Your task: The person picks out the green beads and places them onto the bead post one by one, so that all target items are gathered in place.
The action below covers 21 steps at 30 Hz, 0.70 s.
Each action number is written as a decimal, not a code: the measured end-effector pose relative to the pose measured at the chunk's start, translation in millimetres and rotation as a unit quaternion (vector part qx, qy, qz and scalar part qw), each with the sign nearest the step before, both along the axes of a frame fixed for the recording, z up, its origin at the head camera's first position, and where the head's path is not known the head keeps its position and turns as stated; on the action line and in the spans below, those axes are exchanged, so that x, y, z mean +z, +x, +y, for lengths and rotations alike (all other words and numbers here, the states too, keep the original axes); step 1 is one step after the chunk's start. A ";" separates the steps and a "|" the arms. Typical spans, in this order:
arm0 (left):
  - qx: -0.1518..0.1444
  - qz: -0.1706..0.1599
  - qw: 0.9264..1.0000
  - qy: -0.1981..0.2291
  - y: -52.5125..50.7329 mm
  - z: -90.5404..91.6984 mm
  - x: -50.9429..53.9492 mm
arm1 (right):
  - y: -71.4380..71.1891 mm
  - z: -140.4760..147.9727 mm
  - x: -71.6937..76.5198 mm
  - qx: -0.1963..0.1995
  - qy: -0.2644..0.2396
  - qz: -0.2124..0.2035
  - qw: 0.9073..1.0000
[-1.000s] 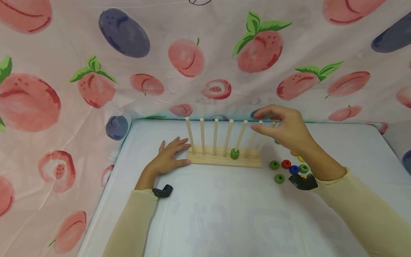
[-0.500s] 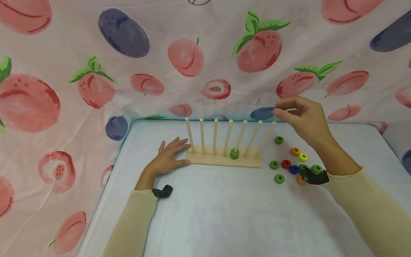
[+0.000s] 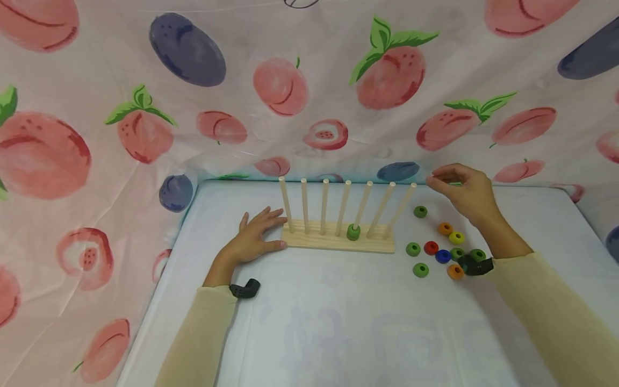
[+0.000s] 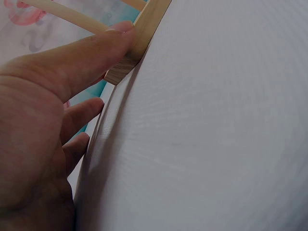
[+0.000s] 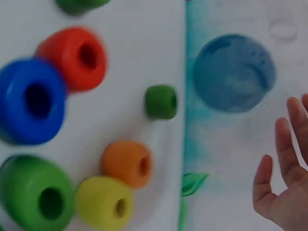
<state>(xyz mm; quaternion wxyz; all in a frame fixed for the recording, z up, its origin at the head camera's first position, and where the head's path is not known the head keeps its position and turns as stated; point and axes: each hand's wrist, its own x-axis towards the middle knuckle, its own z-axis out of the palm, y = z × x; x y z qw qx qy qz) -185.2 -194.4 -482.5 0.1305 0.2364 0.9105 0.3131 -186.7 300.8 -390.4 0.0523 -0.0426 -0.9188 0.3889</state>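
A white counter (image 3: 329, 317) carries a wooden peg rack (image 3: 314, 241) with seven pegs (image 3: 325, 207). To its right lie scattered beads: five green beads (image 3: 413, 249), two orange beads (image 3: 455, 272), one yellow bead (image 3: 456, 238), one red bead (image 3: 431, 248) and one blue bead (image 3: 443, 257), near one another.

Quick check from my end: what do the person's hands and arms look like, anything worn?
Both the left hand and right hand are bare, without gloves. The left sleeve and right sleeve are long, plain beige. A small black, angular device sits at the left wrist and another at the right. No cables show.
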 end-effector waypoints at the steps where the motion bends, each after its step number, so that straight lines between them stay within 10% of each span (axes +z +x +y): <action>1: 0.000 -0.001 1.000 0.000 0.1 0.1 0.1 | -1.2 2.8 -4.4 0.008 0.004 -0.010 1.000; 21: -0.001 0.000 1.000 0.001 0.2 -0.5 0.4 | -19.5 22.9 -47.9 0.108 0.119 -0.140 0.977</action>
